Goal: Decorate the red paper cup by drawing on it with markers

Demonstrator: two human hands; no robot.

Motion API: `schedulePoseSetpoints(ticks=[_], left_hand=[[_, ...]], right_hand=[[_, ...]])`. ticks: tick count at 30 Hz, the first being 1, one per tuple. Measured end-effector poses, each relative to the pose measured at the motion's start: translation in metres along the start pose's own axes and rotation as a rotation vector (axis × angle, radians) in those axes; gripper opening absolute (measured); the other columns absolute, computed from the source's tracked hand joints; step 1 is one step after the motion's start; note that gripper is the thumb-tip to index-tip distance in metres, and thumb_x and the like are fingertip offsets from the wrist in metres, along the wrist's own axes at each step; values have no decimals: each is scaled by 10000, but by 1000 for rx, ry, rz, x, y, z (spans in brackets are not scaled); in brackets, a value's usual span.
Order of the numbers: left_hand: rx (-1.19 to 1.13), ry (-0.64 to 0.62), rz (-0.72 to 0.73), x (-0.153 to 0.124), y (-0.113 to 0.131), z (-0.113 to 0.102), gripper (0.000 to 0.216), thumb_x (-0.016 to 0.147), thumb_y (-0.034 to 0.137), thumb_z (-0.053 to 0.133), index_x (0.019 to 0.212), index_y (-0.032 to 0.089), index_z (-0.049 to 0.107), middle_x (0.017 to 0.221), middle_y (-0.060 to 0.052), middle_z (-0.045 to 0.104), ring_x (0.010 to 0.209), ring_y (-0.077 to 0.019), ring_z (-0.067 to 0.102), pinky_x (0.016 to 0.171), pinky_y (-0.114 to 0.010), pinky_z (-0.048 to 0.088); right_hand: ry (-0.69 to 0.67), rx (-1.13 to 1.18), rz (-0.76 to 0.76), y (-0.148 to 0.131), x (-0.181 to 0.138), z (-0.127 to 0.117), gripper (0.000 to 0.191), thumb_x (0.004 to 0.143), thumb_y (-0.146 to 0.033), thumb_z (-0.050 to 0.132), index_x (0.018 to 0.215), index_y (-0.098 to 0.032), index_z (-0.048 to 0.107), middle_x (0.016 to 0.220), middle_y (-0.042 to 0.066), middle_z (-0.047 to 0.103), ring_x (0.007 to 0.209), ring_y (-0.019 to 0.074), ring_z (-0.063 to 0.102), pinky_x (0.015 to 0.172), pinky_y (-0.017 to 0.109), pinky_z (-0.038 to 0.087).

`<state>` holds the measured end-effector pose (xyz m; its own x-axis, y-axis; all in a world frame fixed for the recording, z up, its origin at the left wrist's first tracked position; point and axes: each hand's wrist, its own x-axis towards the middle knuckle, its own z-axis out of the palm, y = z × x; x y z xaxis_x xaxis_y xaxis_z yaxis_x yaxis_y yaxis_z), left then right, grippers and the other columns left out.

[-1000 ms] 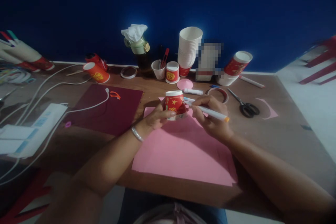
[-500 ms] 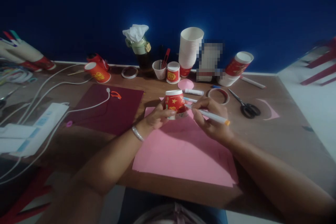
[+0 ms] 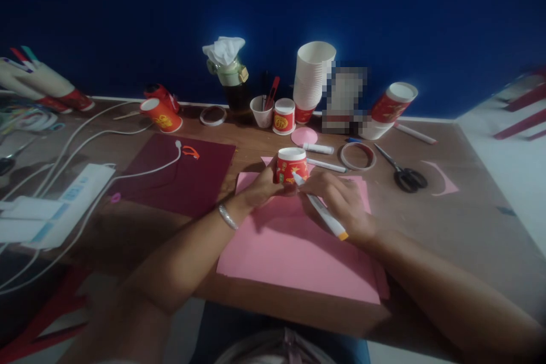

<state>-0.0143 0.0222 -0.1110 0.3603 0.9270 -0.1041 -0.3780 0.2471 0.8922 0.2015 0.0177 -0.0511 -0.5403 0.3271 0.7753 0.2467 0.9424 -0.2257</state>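
Observation:
My left hand point(image 3: 265, 185) is closed around a red paper cup point(image 3: 292, 166) with gold markings, its white base facing up. In my right hand point(image 3: 339, 199) is a white marker point(image 3: 326, 217) with an orange end. The marker's pale tip lies against or just in front of the cup's side; I cannot tell whether it touches. Both hands are above pink paper sheets point(image 3: 294, 261). Behind them lie a capped white marker point(image 3: 319, 149), a thin light-blue and white pen point(image 3: 328, 165) and a pink paper disc point(image 3: 304, 136).
Black scissors point(image 3: 407, 177) and a tape roll point(image 3: 358, 156) lie to the right. Along the blue wall stand a cup stack point(image 3: 314, 79), a bottle topped with tissue point(image 3: 232, 79) and other paper cups. A maroon sheet point(image 3: 179, 182), white cables and a power strip point(image 3: 70, 205) are on the left.
The marker has swung steeper, its orange end now lower and nearer me, its tip at the cup's front. The cup has turned a little in my left hand, showing a different part of its pattern.

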Motion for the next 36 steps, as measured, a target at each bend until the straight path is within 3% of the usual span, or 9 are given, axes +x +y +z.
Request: schedulePoseSetpoints(ticks=[5, 15, 26, 31, 36], left_hand=[[55, -53, 8, 1, -1, -2, 758, 741, 384, 1026, 1367, 263, 615, 1218, -70, 722, 1045, -229, 707, 866, -346, 579], [26, -52, 43, 2, -5, -5, 800, 706, 350, 1054, 1379, 281, 628, 1326, -91, 723, 1176, -267, 713, 944, -364, 586], [-43, -6, 26, 2, 1, 2, 861, 658, 451, 1072, 1358, 248, 615, 1224, -84, 731, 1117, -251, 730, 942, -365, 590], [-30, -15, 12, 0, 3, 1, 699, 709, 410, 1033, 1274, 235, 660, 1188, -65, 738, 1061, -219, 737, 911, -334, 594], [-98, -53, 78, 0, 0, -4, 488, 758, 280, 973, 1143, 225, 679, 952, 1, 716, 891, -166, 702, 915, -340, 573]], right_hand=[[-13, -8, 65, 0, -1, -1, 270, 1016, -53, 647, 1204, -245, 663, 932, 27, 779, 717, 166, 717, 648, 302, 587], [-29, -30, 96, 2, -4, 2, 276, 1009, -81, 653, 1224, -253, 670, 966, 37, 796, 783, 187, 765, 659, 303, 605], [-23, 33, 95, -1, -4, 4, 213, 1035, -102, 643, 1198, -235, 677, 935, 37, 789, 727, 175, 727, 631, 301, 569], [-18, 56, 89, -1, -5, 6, 243, 1032, -86, 633, 1226, -226, 677, 936, 40, 788, 738, 176, 738, 634, 293, 574], [7, 37, 49, 0, -5, 7, 224, 1043, -89, 646, 1233, -208, 657, 939, 46, 789, 759, 173, 755, 653, 284, 591]])
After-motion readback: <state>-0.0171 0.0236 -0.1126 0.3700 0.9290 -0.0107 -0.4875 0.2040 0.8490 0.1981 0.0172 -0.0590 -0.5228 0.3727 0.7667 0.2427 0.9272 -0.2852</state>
